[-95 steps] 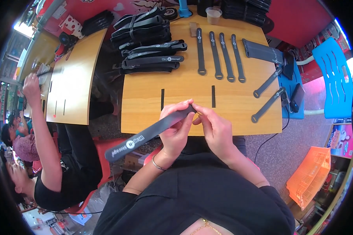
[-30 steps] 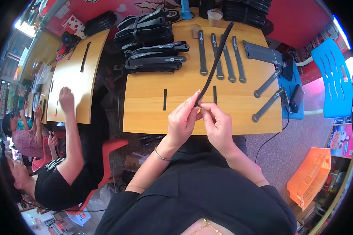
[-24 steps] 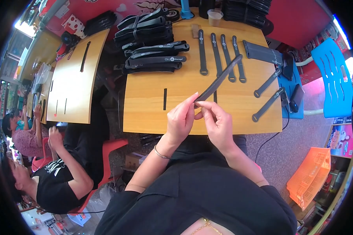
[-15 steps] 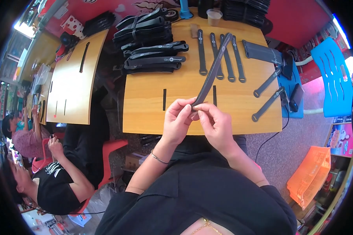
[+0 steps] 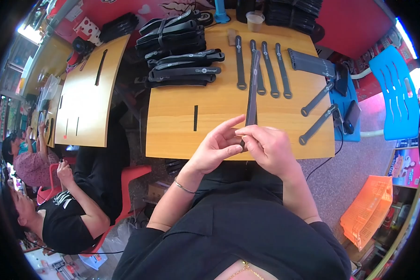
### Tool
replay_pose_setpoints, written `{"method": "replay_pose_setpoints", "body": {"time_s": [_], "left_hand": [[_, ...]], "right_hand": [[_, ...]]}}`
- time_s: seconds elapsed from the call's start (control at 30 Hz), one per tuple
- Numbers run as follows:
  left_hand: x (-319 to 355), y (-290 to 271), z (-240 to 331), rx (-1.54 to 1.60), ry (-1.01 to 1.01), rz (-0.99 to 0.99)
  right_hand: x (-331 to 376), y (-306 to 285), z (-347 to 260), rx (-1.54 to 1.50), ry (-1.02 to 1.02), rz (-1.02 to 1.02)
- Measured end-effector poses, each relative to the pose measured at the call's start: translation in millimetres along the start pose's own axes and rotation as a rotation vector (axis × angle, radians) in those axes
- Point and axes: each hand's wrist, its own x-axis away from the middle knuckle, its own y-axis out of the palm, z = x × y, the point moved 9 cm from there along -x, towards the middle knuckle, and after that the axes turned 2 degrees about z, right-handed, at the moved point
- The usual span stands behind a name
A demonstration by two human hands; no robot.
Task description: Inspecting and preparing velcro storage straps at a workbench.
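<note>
Black strap (image 5: 252, 88): near end pinched by left hand (image 5: 215, 145) and right hand (image 5: 268, 148), hidden between fingers. Far end overlapped straps laid on desk (image 5: 172, 135).

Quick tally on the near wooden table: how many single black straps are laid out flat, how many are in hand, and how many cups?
Single straps lying flat, upper row: 4
Single straps lying flat, right edge: 2
Strap held in both hands: 1
Plastic cup: 1
Total: 8
The bundled strap stacks are too overlapped to count.
</note>
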Motion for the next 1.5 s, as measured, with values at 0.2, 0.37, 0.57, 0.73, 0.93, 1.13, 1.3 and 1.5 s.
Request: {"method": "replay_pose_setpoints", "body": {"time_s": [0.2,0.37,0.57,0.73,0.93,1.13,1.3,1.5], "left_hand": [[2,0,12,0.311,0.119,0.137],[8,-9,19,0.285,0.275,0.261],[10,-4,33,0.192,0.403,0.286],[13,-2,36,0.132,0.435,0.334],[15,-4,40,0.073,0.500,0.372],[16,-3,42,-0.043,0.536,0.354],[21,8,52,-0.250,0.619,0.363],[20,4,47,-0.270,0.562,0.393]], "right_hand": [[-1,-9,-12,-0.145,-0.008,0.113],[7,-8,-10,-0.176,0.095,0.166],[15,10,-8,-0.186,0.126,0.136],[14,9,-8,-0.202,0.137,0.141],[15,8,-5,-0.202,0.153,0.147],[15,8,-2,-0.153,0.158,0.152],[15,8,-2,-0.112,0.165,0.172],[13,15,2,-0.173,0.218,0.215]]}}
